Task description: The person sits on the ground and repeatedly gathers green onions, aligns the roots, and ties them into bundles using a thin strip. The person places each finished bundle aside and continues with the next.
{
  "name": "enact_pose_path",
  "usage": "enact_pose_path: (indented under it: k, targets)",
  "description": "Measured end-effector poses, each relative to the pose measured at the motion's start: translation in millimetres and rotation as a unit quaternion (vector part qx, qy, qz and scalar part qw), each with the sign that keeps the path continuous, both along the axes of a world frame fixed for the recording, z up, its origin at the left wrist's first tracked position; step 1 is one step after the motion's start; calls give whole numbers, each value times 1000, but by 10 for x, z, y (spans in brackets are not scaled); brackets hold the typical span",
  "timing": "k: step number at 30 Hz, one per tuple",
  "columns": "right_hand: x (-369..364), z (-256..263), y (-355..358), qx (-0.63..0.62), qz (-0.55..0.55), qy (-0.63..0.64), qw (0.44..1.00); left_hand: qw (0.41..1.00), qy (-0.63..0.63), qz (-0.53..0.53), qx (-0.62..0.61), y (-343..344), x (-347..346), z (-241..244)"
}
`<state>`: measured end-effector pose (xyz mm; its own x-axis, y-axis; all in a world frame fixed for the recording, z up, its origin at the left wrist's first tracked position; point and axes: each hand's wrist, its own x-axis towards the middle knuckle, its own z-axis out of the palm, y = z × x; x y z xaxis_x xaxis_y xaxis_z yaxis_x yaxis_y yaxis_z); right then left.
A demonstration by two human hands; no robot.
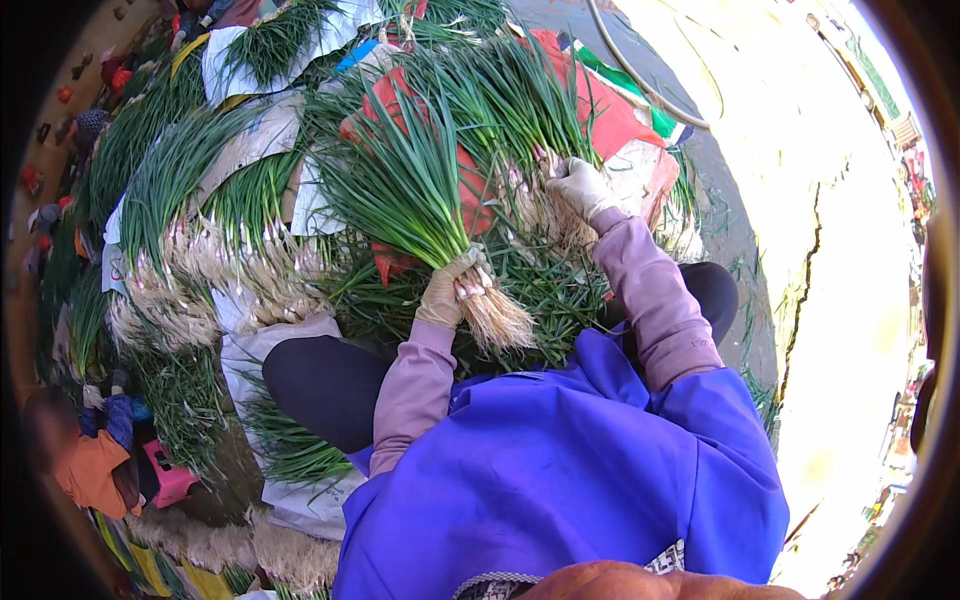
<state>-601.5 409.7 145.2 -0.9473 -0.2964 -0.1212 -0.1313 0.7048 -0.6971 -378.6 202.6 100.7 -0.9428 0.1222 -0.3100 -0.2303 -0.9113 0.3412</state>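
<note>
My left hand (pixel 452 289), in a pale glove, grips a thick bunch of green garlic (pixel 420 202) just above the roots. Its long leaves fan out to the upper left, and the pale roots hang toward my lap. Farther forward on the right, my gloved right hand (pixel 581 187) has its fingers closed on the stem bases of some stalks (pixel 546 159). These belong to a pile of green garlic (pixel 480 97) lying over a red sheet (pixel 619 112). Loose trimmed leaves (pixel 555 300) cover the ground between my knees.
Rows of rooted green garlic (pixel 240 247) lie on white sacks (pixel 281 341) to my left. Beyond them a person in an orange vest (pixel 94 472) is beside a pink stool (pixel 166 472). A hose (pixel 637 79) curves over the ground at the upper right, near bright pavement (pixel 832 300).
</note>
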Motion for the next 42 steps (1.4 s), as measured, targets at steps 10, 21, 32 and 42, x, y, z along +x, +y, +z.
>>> enact_pose_path:
  k: [10, 21, 32, 42]
  targets:
    - [1723, 80, -241, 121, 369, 237, 891, 965, -50, -101, -236, -27, -154, -321]
    - [1215, -118, -494, -297, -44, -308, 903, 969, -40, -72, -234, 97, -63, -149]
    - [1042, -255, -203, -462, -152, -163, 859, 972, -76, -21, -223, 103, -37, -225]
    - [68, -107, 325, 288, -58, 183, 938, 996, 19, 2, -91, 70, -36, 81]
